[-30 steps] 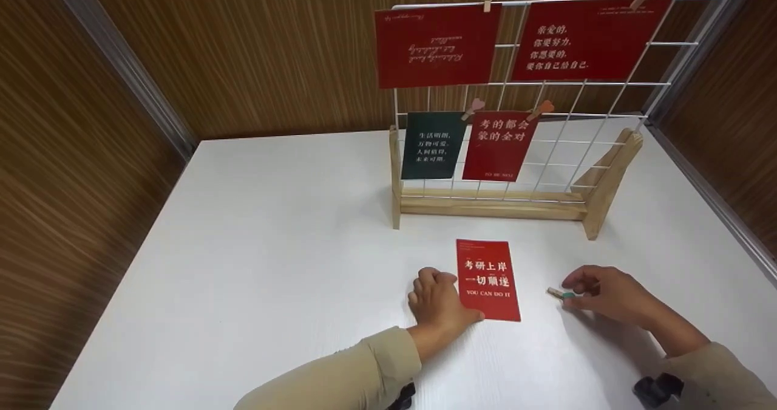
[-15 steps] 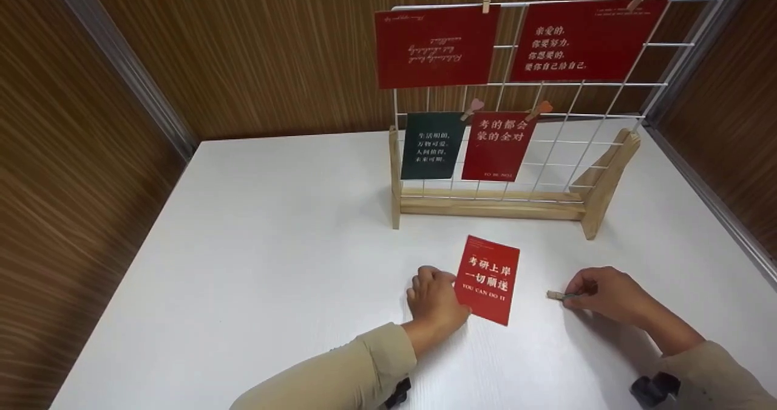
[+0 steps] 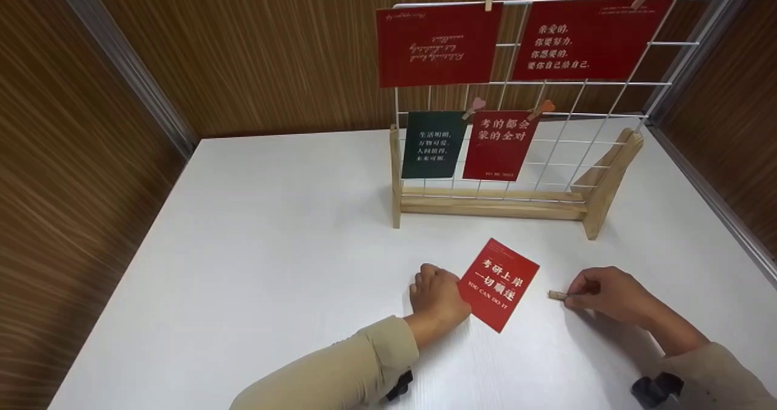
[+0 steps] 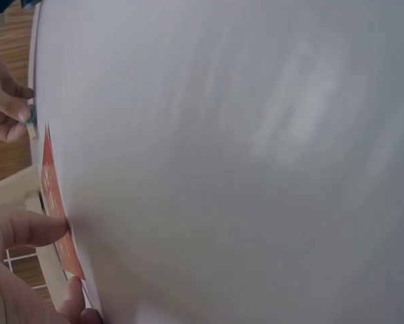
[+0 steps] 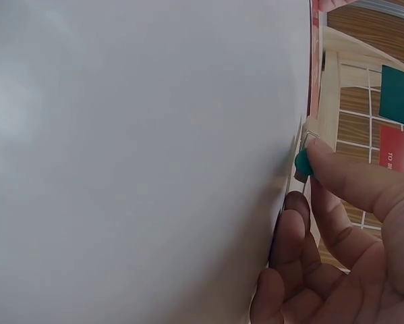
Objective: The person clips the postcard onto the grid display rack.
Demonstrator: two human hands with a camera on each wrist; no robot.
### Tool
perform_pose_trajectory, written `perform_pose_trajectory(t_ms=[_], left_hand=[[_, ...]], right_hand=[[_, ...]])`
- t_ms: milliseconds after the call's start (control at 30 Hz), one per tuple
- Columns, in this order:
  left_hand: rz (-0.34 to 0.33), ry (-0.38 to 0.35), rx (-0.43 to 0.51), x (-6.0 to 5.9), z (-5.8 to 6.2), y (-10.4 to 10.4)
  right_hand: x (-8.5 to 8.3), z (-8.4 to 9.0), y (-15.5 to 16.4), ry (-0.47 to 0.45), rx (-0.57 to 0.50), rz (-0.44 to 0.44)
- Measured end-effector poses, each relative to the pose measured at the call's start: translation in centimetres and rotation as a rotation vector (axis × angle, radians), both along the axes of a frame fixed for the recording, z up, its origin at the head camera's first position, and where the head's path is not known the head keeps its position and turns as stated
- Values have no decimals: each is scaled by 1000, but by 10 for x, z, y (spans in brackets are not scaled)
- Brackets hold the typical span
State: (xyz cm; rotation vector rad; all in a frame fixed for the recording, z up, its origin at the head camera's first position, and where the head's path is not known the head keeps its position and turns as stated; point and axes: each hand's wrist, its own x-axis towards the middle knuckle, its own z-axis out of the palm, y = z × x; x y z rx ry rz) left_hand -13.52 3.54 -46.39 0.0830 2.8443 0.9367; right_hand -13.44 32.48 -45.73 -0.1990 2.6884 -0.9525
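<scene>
A red card (image 3: 499,285) with white lettering lies askew on the white table, its top turned to the right. The left hand (image 3: 438,297) is at the card's lower left edge, thumb and forefinger gripping that edge; its other fingers are curled. In the left wrist view the left thumb (image 4: 43,228) touches the card (image 4: 55,196). To the right of the card, the right hand (image 3: 610,293) pinches a small wooden clothespin (image 3: 556,295) between thumb and forefinger. The right wrist view shows its teal decoration (image 5: 303,162), partly covered by the thumb.
Behind the hands stands a white wire grid rack (image 3: 573,136) on a wooden base (image 3: 491,206). Clothespins with heart tops hold red cards (image 3: 438,45) and a dark green card (image 3: 434,146) on it. Wood-grain walls (image 3: 273,51) border the white table (image 3: 255,240).
The red card has turned clockwise beside the left hand, its top swinging to the right. The right hand stays in nearly the same place with the clothespin, whose teal part is now hidden in the head view.
</scene>
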Motion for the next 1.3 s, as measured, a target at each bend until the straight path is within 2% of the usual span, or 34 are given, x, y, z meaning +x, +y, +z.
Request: perform_pose_trajectory(t_ms=[200, 400, 633, 900, 1067, 1300], left_hand=[[-16, -10, -16, -2, 0, 0], [-8, 18, -49, -3, -4, 2], [-8, 19, -29, -3, -4, 1], [-19, 38, -14, -5, -4, 0], [-42, 57, 28, -7, -4, -3], [-49, -4, 125, -12, 0, -5]], right_hand=[[0, 0, 0, 5, 12, 1], [0, 0, 0, 10, 17, 2], [0, 0, 0, -5, 14, -10], [-1, 0, 4, 29, -19, 9], [-2, 3, 7, 18, -71, 16], [-6, 7, 11, 10, -125, 7]])
